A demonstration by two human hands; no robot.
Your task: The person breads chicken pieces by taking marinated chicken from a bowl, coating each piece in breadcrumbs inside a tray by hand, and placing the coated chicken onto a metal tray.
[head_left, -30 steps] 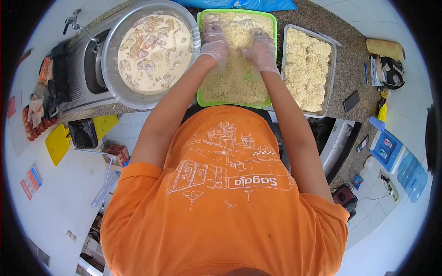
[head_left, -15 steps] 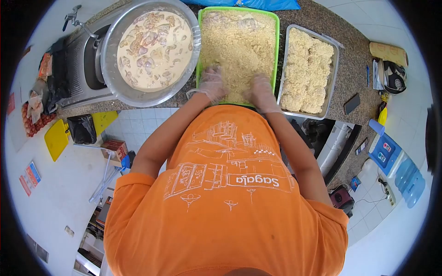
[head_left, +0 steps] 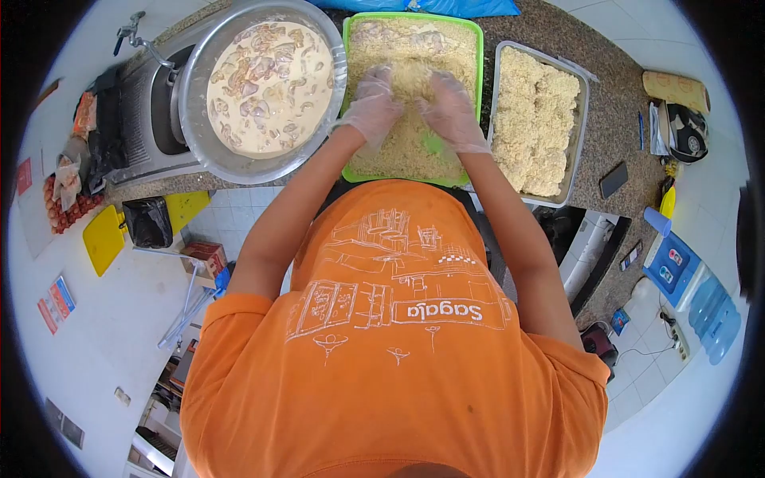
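A green-rimmed tray (head_left: pixel 480 60) holds pale yellow crumbs (head_left: pixel 398 163), with several coated pieces partly showing at its far end. My left hand (head_left: pixel 374 103) and my right hand (head_left: pixel 450 107), both in clear plastic gloves, face each other over the middle of this tray. Loose crumbs are heaped between them, blurred by motion, and both hands press against the heap from its sides. Left of the tray is a large metal bowl (head_left: pixel 190 103) of creamy liquid with raw meat pieces (head_left: pixel 255 107). To the right, a clear container (head_left: pixel 584 119) holds crumb-coated pieces (head_left: pixel 534 119).
A sink (head_left: pixel 163 111) with a tap (head_left: pixel 143 40) lies left of the bowl. A blue plastic bag (head_left: pixel 454 6) is behind the green tray. Farther right on the granite counter (head_left: pixel 602 103) are a phone (head_left: pixel 613 180), a blue pen (head_left: pixel 641 131) and a blue cup (head_left: pixel 657 221).
Both hands have moved from the tray's near edge toward its middle, pushing crumbs into a heap. A green patch of tray bottom shows behind them, nearer my body.
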